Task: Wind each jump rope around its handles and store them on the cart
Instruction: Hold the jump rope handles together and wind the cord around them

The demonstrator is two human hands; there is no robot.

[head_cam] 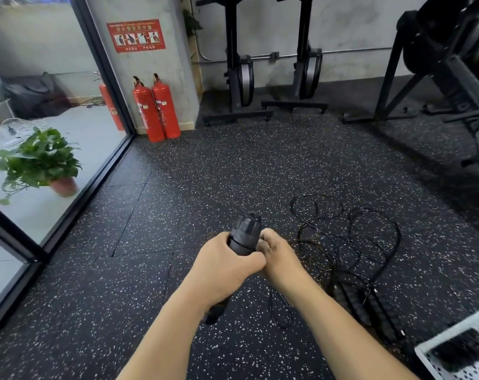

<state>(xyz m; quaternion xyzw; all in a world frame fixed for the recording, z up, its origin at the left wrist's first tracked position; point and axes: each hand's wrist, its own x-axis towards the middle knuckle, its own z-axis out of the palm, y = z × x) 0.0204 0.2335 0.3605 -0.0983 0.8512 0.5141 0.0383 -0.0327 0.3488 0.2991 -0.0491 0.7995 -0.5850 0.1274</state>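
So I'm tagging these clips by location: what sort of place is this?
Most likely a gym. The speckled rubber floor, the upright exercise machines against the wall, and jump ropes, one loose on the floor and one in the person's hands, all suggest a workout room.

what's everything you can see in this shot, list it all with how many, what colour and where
held jump rope handles: a bundle, black, gripped at centre
loose jump ropes: a tangle, number unclear, black, on the floor to the right
handles on floor: several, black, near end of the tangle
cart: one, white perforated tray, bottom right, dark items inside
fire extinguishers: two, red, against the pillar; a third behind the glass
potted plant: one, green in pink pot, left, behind the glass
upright machines: two, black, back wall
floor: black, speckled
left hand: around the handles
right hand: beside them, pinching
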